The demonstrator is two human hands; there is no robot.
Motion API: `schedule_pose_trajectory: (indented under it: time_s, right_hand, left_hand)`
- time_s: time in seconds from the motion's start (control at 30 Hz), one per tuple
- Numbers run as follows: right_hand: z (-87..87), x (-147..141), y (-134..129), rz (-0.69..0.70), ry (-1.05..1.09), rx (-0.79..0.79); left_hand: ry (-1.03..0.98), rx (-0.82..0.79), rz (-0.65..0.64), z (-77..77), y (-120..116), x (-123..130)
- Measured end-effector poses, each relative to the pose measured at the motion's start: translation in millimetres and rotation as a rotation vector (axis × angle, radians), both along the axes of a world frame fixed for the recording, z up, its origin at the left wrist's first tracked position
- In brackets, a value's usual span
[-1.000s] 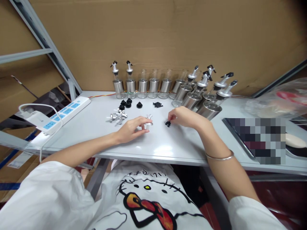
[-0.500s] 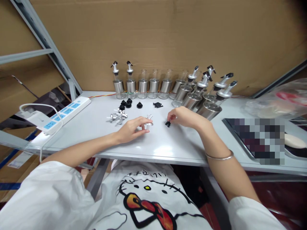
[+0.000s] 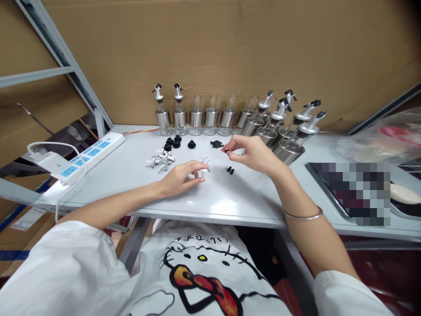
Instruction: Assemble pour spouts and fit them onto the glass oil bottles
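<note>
Clock centre: the silver spout (image 3: pixel 203 174), upright at the fingertips of your left hand (image 3: pixel 179 180); you sit at six.

1. Left hand, at nine. Thumb and forefinger stand slightly apart, by just the spout's own breadth, and pinch it; the grip at its rim seems meant to leave the tip and stem free.

2. Small black parts (image 3: pixel 232 172), at three. A few lie loose on the white table (image 3: pixel 171 199), between your hands, presumably for short reach.

3. Right hand (image 3: pixel 256 153), between two and three, held above the table. Thumb and forefinger nearly meet on a small black piece (image 3: pixel 226 151), mostly hidden; a fingertip pinch suits so slight an item.

4. Heaped silver spouts (image 3: pixel 163 160), between nine and ten, lying on their sides on your left, apparently sorted by kind.

5. Black stoppers (image 3: pixel 176 144), between ten and eleven: a cluster, with a lone stopper (image 3: pixel 191 144) at eleven, resting on broad bases, which likely keeps them from rolling.

6. Flat black pieces (image 3: pixel 216 144), at one, in a small pile near your right fingertips.

7. Bottles along the cardboard wall (image 3: pixel 210 48), probably set back to spare working room: a spouted pair (image 3: pixel 180 118) at eleven, bare-necked bottles (image 3: pixel 211 117) from twelve to one, spouted bottles (image 3: pixel 289 152) grouped at two.
</note>
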State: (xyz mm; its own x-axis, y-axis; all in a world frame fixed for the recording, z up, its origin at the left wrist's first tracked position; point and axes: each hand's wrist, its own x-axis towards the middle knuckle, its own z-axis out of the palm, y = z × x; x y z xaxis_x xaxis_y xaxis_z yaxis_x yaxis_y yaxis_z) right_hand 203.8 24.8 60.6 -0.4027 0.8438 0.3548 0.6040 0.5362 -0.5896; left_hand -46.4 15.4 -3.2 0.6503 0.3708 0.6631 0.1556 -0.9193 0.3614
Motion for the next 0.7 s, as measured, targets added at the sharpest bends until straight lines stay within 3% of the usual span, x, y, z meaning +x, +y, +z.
schedule_pose_trajectory:
  time_s: [0.2, 0.37, 0.7]
  right_hand:
    - [6.6, -7, -8, 0.097, 0.289, -0.025]
    - [2.1, -15, -8, 0.164, 0.467, -0.163]
    - [-9.2, -26, -11, 0.225, 0.403, -0.12]
  left_hand:
    - [-0.018, 0.037, -0.002, 0.7, 0, 0]
    - [-0.068, 0.125, 0.003, 4.8, -2, 0]
    - [-0.005, 0.162, -0.006, 4.5, -3, 1]
